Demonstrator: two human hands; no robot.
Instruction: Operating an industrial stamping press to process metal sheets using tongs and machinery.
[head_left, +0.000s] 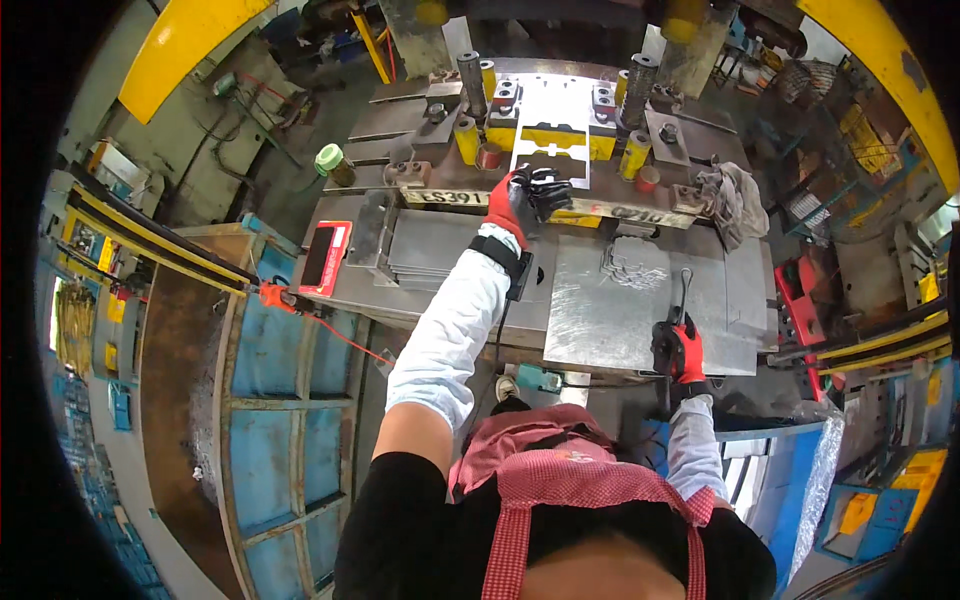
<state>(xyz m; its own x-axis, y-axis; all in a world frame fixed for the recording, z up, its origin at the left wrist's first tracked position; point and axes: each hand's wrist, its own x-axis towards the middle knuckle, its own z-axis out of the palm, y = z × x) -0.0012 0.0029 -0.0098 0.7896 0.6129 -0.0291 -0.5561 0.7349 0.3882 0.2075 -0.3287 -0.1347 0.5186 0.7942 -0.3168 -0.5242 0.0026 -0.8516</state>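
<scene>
My left hand (527, 200), in a red and black glove, reaches forward to the near edge of the press die. Its dark fingers are partly bent and spread beside the near end of a bright metal strip (552, 110); nothing shows held in them. At the right, my right hand (682, 350), gloved alike, is closed around a thin dark tool with a rounded end (686, 280); its exact kind is unclear. The tool points away from me over a flat metal plate (590, 310). A small pile of thin cut metal pieces (635, 262) lies on that plate.
A stack of flat metal sheets (430, 250) lies left of the plate, with a red-framed dark panel (325, 258) farther left. Dark guide posts (470, 85) and yellow blocks stand around the die. A grey rag (735, 200) hangs at right; a blue frame (290, 400) stands at lower left.
</scene>
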